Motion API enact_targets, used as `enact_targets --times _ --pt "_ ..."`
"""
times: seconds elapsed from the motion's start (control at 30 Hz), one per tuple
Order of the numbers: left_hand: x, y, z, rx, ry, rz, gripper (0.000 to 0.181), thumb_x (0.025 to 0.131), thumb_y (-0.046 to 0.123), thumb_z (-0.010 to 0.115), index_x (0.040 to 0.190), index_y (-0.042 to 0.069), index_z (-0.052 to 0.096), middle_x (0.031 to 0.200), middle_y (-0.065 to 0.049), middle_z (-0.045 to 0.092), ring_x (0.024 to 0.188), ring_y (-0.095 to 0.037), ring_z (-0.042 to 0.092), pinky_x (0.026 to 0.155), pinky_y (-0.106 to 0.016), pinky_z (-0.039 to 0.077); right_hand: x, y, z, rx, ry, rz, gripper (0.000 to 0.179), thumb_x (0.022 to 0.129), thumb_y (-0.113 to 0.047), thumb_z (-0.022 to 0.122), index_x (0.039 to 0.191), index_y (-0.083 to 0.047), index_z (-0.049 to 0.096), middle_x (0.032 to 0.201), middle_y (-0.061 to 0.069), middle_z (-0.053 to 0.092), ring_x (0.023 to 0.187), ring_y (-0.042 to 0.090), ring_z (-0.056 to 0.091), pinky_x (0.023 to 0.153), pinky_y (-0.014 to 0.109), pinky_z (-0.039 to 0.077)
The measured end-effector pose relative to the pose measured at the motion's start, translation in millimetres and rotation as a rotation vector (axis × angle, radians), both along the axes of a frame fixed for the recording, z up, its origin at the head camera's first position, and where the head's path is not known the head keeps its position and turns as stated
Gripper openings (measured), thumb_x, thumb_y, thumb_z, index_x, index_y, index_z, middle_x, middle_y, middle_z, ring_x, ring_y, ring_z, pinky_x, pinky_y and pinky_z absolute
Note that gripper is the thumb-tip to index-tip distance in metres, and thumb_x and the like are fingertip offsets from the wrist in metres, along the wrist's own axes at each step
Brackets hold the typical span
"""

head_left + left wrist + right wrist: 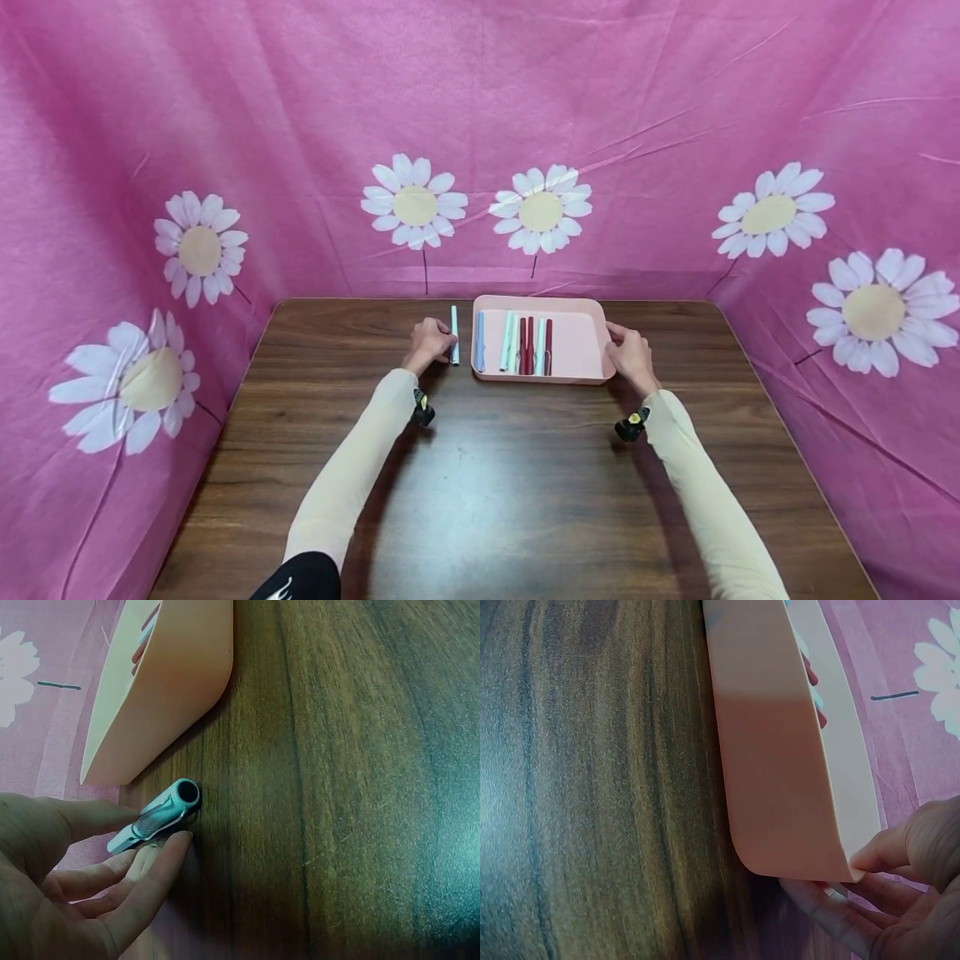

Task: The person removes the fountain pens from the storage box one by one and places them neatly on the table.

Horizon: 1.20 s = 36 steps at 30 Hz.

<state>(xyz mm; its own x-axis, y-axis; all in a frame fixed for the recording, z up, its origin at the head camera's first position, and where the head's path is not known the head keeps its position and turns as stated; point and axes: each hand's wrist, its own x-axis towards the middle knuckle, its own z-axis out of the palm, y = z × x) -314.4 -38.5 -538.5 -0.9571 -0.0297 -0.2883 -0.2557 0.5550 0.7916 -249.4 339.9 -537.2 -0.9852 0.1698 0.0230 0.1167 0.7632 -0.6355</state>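
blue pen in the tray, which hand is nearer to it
Left. The left hand pinches a mint pen just outside the tray, by the end where the blue pen lies; the right hand holds the tray's opposite end, much farther away.

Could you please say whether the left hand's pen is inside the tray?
Out: the pen is beside the tray, pinched by the left hand, with tabletop showing between.

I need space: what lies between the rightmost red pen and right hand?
Between that red pen and the right hand, the head view shows only bare tray.
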Motion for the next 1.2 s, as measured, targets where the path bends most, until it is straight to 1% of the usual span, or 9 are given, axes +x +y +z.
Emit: enact_targets --times 0.27,0.43,0.53,0.57,0.67,0.77,0.83,0.93,1.2 --pt "0.0 0.0 -0.4 -0.028 -0.015 0.009 0.021 0.092 0.005 0.072 0.111 -0.003 0.071 0.113 -0.022 0.073 0.065 -0.025 0.076 0.057 -0.03 0.062 -2.2 0 2.0 -0.002 0.005 -0.007 0.055 0.092 -0.006 0.051 0.146 0.0 0.058 0.125 0.027 0.07 0.103 0.048 0.065 0.088 0.062 0.049" --pt "4.3 0.5 3.6 -0.087 -0.015 -0.017 0.028 0.095 0.011 0.071 0.12 -0.001 0.069 0.116 -0.021 0.073 0.065 -0.022 0.076 0.06 -0.031 0.062 -3.8 -1 1.8 0.001 0.01 -0.018 0.055 0.092 -0.005 0.051 0.146 0.0 0.058 0.126 0.026 0.07 0.111 0.052 0.065 0.092 0.063 0.048" --pt "8.6 -0.1 7.1 -0.151 0.02 -0.03 0.038 0.096 0.014 0.071 0.131 -0.001 0.064 0.124 -0.023 0.07 0.068 -0.024 0.077 0.07 -0.034 0.063 -3.3 -1 1.9 -0.004 0.0 -0.017 0.055 0.092 -0.006 0.051 0.146 -0.001 0.058 0.127 0.026 0.07 0.114 0.053 0.064 0.093 0.063 0.048" --pt "10.0 -0.1 8.0 -0.176 0.036 -0.032 0.042 0.096 0.015 0.071 0.134 -0.001 0.062 0.127 -0.023 0.069 0.07 -0.026 0.078 0.076 -0.036 0.063 -3.1 -2 1.8 -0.006 -0.003 -0.015 0.055 0.092 -0.006 0.051 0.146 -0.001 0.058 0.127 0.026 0.069 0.115 0.053 0.064 0.093 0.064 0.048" --pt "13.1 0.9 10.8 -0.238 0.091 -0.023 0.051 0.095 0.018 0.071 0.141 -0.001 0.057 0.132 -0.024 0.065 0.094 -0.035 0.076 0.094 -0.044 0.058 -2.5 -2 1.4 -0.014 -0.012 -0.009 0.054 0.093 -0.006 0.051 0.146 0.0 0.057 0.128 0.027 0.069 0.115 0.053 0.063 0.093 0.064 0.048" --pt "14.5 3.4 12.8 -0.256 0.106 -0.023 0.055 0.096 0.021 0.071 0.143 0.0 0.054 0.133 -0.024 0.061 0.116 -0.043 0.066 0.104 -0.052 0.05 -1.8 -2 1.1 -0.015 -0.008 -0.012 0.054 0.093 -0.005 0.051 0.146 0.0 0.057 0.128 0.027 0.069 0.115 0.052 0.064 0.095 0.064 0.047" --pt "14.7 5.4 14.2 -0.256 0.11 -0.025 0.056 0.097 0.024 0.071 0.145 0.001 0.053 0.136 -0.023 0.058 0.122 -0.044 0.061 0.106 -0.056 0.048 -1.4 -1 1.5 -0.012 -0.005 -0.012 0.054 0.092 -0.005 0.051 0.146 0.0 0.057 0.127 0.027 0.069 0.114 0.052 0.064 0.095 0.064 0.047" --pt "14.6 8.3 16.2 -0.258 0.125 -0.035 0.057 0.098 0.027 0.07 0.147 0.003 0.051 0.138 -0.022 0.056 0.122 -0.044 0.061 0.107 -0.058 0.046 -1.3 -1 1.5 -0.009 -0.004 -0.012 0.055 0.092 -0.005 0.05 0.146 0.0 0.058 0.126 0.026 0.07 0.115 0.052 0.064 0.095 0.064 0.047" --pt "17.3 14.8 21.6 -0.23 0.223 -0.063 0.058 0.097 0.025 0.07 0.148 0.004 0.052 0.139 -0.022 0.056 0.121 -0.042 0.061 0.103 -0.06 0.048 -1.6 -2 0.7 0.009 -0.004 -0.009 0.055 0.092 -0.003 0.05 0.146 0.0 0.058 0.124 0.025 0.071 0.12 0.052 0.063 0.096 0.064 0.047"
